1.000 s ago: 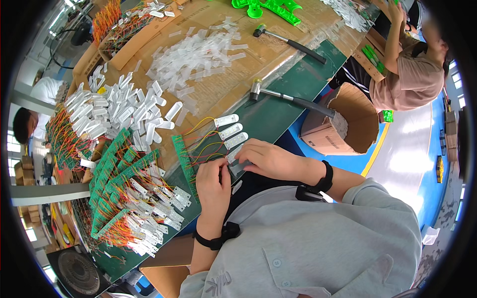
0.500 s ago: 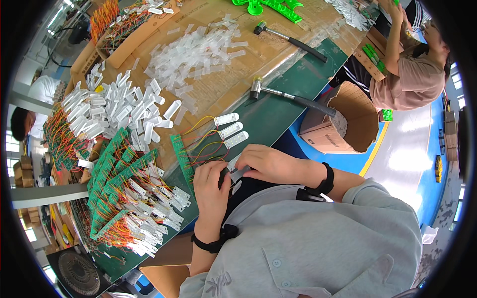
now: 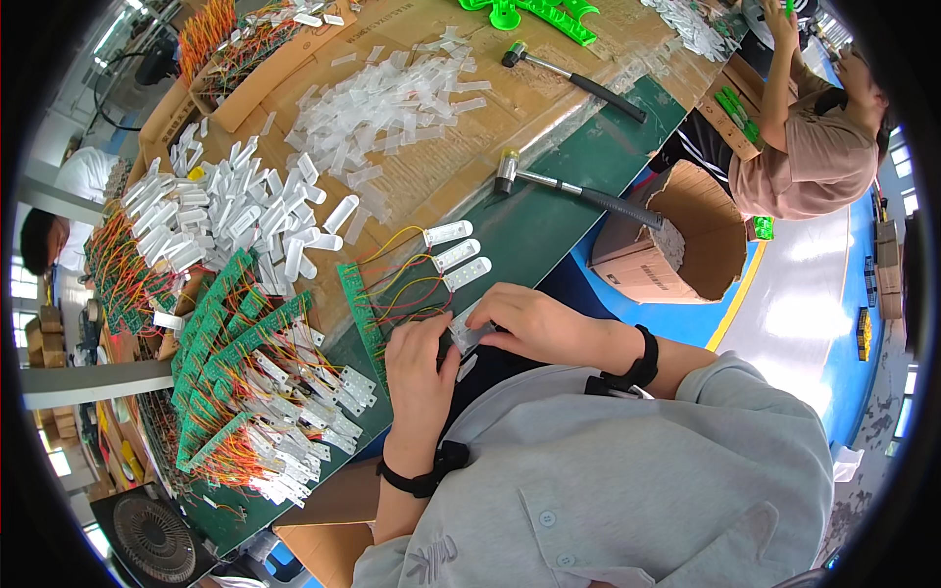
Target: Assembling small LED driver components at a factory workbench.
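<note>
Just over the table's near edge, my left hand (image 3: 420,358) and my right hand (image 3: 520,321) meet with curled fingers. Both pinch a small translucent plastic strip (image 3: 471,336), partly covered by the fingertips. Below it shows the tip of another white piece (image 3: 468,367), its kind hidden by my hands. Beyond them a green circuit board strip (image 3: 361,318) lies beside my left hand. Red and yellow wires run from it to white oblong plastic housings (image 3: 457,256), three of them side by side on the green table.
To the left lie wired circuit boards (image 3: 221,323) and a heap of white housings (image 3: 240,211). Clear plastic strips (image 3: 382,103) are piled farther off. Two mallets (image 3: 578,194) rest on the right. A cardboard box (image 3: 667,269) stands beyond the edge; a co-worker (image 3: 809,147) sits far right.
The translucent strip has tilted slightly between my fingers, and my left fingertips have shifted a little toward the right hand. The co-worker's raised hands have moved slightly.
</note>
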Available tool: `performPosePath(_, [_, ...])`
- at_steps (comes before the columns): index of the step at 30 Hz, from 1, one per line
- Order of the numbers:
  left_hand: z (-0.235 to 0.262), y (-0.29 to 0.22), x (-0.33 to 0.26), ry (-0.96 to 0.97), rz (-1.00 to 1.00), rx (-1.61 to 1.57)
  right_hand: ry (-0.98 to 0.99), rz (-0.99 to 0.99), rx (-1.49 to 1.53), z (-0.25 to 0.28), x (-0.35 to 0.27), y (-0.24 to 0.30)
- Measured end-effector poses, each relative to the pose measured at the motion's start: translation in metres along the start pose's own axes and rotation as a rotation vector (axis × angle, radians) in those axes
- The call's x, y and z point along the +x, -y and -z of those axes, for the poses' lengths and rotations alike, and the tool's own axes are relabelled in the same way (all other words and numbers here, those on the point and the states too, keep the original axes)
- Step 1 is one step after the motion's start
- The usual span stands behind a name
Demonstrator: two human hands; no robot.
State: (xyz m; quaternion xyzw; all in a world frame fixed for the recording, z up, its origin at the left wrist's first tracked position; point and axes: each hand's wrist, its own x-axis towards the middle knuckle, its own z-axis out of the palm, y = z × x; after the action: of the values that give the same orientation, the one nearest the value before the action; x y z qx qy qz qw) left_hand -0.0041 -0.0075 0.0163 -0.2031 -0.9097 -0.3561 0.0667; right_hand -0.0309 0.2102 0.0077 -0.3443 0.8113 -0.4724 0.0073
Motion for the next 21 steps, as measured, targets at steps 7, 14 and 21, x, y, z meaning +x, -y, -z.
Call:
performPosePath(7, [-0.004,-0.003,-0.001,-0.032,0.105,-0.009,-0.124,-0.282,0.187,0.000,0.001,0.007])
performPosePath(14, [-0.003,-0.006,0.001,-0.032,0.138,-0.001,-0.118,0.055,-0.171,0.013,0.015,-0.003])
performPosePath(21, [-0.004,-0.003,0.001,-0.028,0.093,0.037,0.053,0.092,-0.215,0.010,0.023,-0.009])
